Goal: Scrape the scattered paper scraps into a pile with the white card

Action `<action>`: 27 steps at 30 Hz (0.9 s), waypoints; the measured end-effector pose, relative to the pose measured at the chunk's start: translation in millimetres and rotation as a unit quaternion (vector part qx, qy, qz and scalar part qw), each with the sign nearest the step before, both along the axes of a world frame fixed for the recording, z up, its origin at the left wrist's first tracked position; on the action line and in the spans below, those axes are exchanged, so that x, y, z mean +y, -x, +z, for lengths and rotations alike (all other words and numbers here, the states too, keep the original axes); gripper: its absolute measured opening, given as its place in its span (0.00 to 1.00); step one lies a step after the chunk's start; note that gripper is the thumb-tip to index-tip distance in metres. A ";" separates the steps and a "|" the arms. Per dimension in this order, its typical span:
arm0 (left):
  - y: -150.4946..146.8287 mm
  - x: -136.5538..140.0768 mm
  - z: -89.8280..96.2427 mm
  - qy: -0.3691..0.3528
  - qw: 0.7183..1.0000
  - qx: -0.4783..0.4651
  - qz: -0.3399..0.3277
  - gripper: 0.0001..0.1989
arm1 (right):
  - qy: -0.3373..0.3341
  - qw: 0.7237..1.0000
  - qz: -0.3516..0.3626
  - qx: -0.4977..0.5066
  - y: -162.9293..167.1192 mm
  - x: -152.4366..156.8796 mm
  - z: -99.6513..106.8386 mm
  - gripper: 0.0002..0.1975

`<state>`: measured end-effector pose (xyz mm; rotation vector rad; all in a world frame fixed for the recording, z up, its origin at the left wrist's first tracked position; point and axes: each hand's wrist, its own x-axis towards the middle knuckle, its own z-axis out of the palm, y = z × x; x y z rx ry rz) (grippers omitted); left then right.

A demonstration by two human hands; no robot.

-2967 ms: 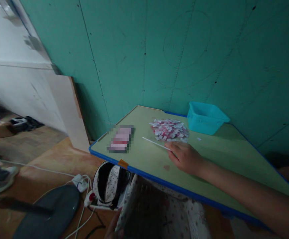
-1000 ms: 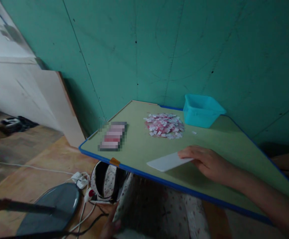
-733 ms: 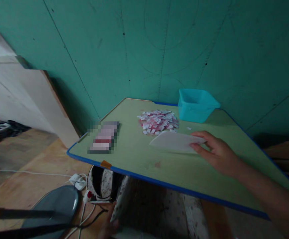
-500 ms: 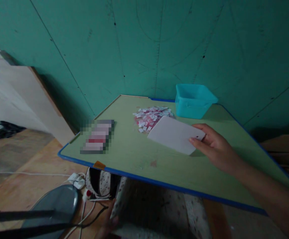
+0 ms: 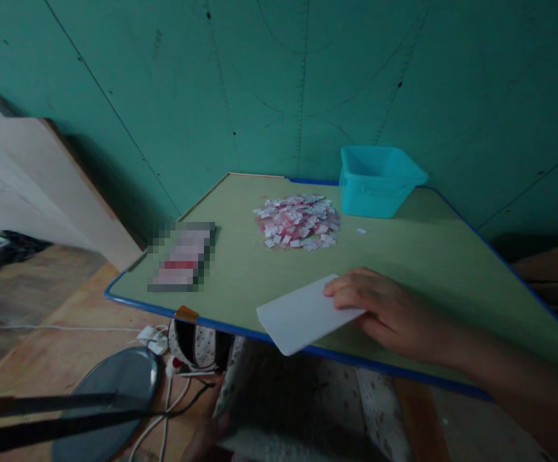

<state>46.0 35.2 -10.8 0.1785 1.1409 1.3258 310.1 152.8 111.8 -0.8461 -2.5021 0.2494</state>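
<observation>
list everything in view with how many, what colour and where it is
white card: 1, white, over the table's near edge
heap of small pieces: 1, pink and white, mid-table
loose scrap: 1, white, right of the heap
tub: 1, turquoise, table's far side
pixelated item: 1, pinkish and dark, table's left
table: 1, pale green with blue edging, below the wall
orange patch: 1, orange, table's near edge
wall: 1, green, behind
board: 1, whitish, left
spotted bag: 1, black and white, below the table
round base: 1, grey, lower left
cables: several, white and black, lower left
left hand: 1, dim, bottom edge
right hand: 1, bare, gripping the card
</observation>
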 end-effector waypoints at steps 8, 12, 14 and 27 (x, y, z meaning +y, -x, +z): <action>14.7 2.4 -20.1 0.009 0.999 0.040 -0.004 0.07 | 0.048 0.999 -0.002 0.006 -11.2 2.0 12.7 0.12; 21.9 5.8 -32.5 0.013 0.998 0.060 -0.015 0.13 | 0.102 0.991 -0.071 0.044 -18.4 4.2 18.5 0.09; 24.3 6.5 -37.1 0.010 0.998 0.066 -0.019 0.14 | 0.125 0.981 -0.125 0.077 -20.4 6.6 20.3 0.07; 34.8 3.2 -42.4 0.034 0.995 0.093 -0.034 0.18 | 0.332 0.875 -0.254 0.244 -25.8 32.2 0.7 0.07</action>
